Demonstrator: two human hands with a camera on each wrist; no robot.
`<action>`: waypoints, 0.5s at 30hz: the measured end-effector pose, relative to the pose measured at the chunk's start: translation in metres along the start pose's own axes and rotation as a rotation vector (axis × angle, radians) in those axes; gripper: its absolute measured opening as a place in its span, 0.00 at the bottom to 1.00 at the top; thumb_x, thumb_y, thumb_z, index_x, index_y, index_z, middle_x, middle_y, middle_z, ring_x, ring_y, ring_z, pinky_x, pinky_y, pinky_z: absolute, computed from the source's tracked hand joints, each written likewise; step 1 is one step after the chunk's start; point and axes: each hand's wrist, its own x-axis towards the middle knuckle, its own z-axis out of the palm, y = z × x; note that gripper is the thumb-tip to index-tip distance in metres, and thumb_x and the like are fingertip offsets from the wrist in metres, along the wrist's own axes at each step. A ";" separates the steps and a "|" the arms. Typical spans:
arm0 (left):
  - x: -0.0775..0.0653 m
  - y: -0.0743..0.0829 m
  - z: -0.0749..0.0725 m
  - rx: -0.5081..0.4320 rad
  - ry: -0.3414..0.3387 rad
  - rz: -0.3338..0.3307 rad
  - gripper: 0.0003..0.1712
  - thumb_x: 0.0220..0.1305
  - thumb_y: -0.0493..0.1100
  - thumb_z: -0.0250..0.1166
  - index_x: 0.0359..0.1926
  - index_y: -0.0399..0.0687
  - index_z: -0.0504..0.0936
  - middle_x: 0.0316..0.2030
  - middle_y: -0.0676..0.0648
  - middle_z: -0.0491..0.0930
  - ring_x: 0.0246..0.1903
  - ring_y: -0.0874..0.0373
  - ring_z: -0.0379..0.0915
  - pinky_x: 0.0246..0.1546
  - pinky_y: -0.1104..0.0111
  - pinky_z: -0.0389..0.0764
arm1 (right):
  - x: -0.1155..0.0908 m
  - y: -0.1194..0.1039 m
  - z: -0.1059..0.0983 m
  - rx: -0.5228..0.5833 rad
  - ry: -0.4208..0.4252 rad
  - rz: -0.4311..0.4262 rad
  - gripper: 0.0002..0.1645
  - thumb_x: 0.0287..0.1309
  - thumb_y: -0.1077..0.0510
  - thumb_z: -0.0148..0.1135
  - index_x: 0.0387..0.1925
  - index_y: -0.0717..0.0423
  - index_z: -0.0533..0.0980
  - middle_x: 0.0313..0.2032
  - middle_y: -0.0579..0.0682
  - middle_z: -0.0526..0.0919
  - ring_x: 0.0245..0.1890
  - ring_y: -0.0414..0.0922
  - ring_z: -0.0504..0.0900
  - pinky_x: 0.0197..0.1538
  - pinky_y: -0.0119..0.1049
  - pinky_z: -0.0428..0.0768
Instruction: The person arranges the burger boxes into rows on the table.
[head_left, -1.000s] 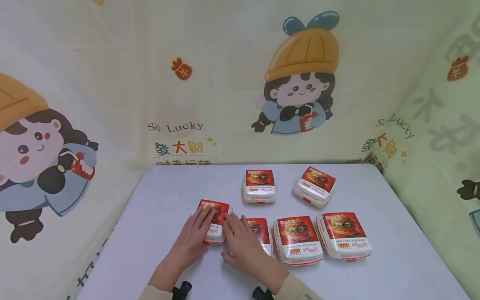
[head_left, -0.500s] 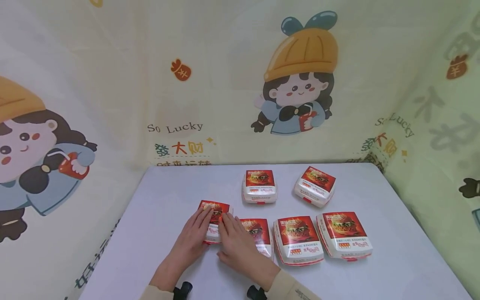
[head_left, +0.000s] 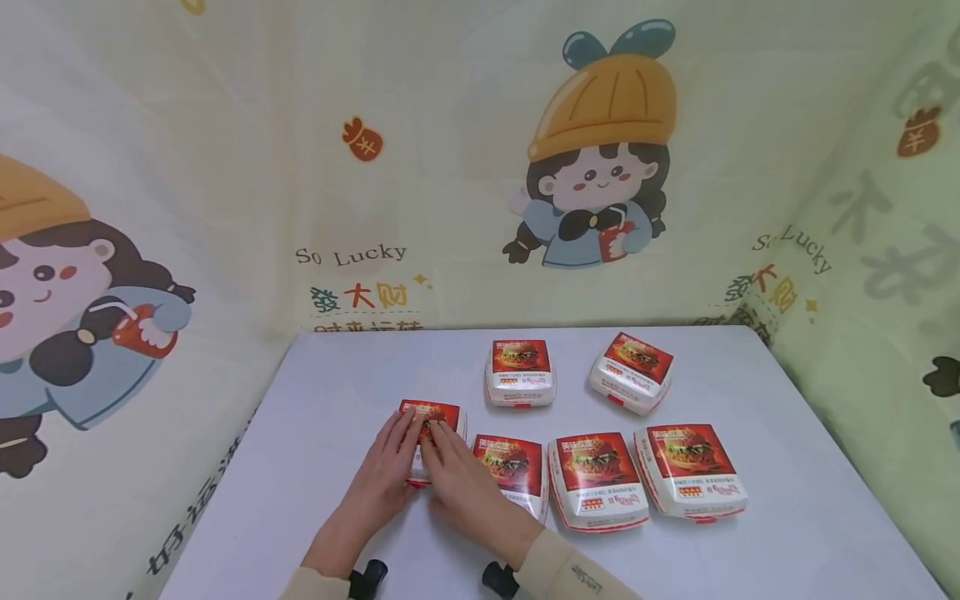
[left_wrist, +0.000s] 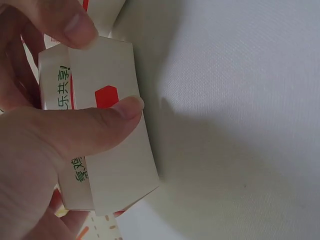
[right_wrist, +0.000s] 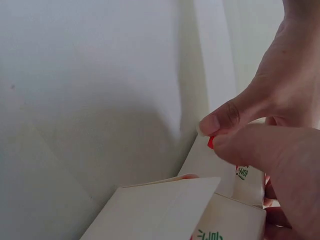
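A red and white burger box (head_left: 444, 410) with a burger picture on its lid sits at the left of the front boxes. My left hand (head_left: 381, 477) holds its left part, fingers over the lid. The left thumb presses the white front panel (left_wrist: 117, 165) beside a red tab (left_wrist: 106, 96). My right hand (head_left: 474, 502) grips the same box from the right, fingertips close to the left hand's. Its thumb (right_wrist: 240, 145) lies on the front by the red tab. A second burger box (head_left: 512, 465) stands just right of the right hand, which covers part of it.
Two more burger boxes, one in the middle (head_left: 597, 475) and one on the right (head_left: 688, 471), stand in the front row. Behind are a box (head_left: 520, 373) and a tilted-round box (head_left: 631, 373). All rest on a white table (head_left: 330, 375) with printed cloth behind.
My right hand has shifted left, off the gap beside the second box and onto the lid and front of the left box. The left hand has hardly moved.
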 end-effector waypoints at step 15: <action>0.002 -0.001 -0.005 -0.070 -0.066 -0.105 0.54 0.45 0.45 0.80 0.72 0.41 0.64 0.71 0.38 0.64 0.67 0.35 0.62 0.60 0.50 0.77 | 0.006 0.000 0.000 -0.069 0.057 0.002 0.43 0.58 0.50 0.70 0.72 0.54 0.64 0.74 0.55 0.62 0.75 0.51 0.60 0.71 0.44 0.68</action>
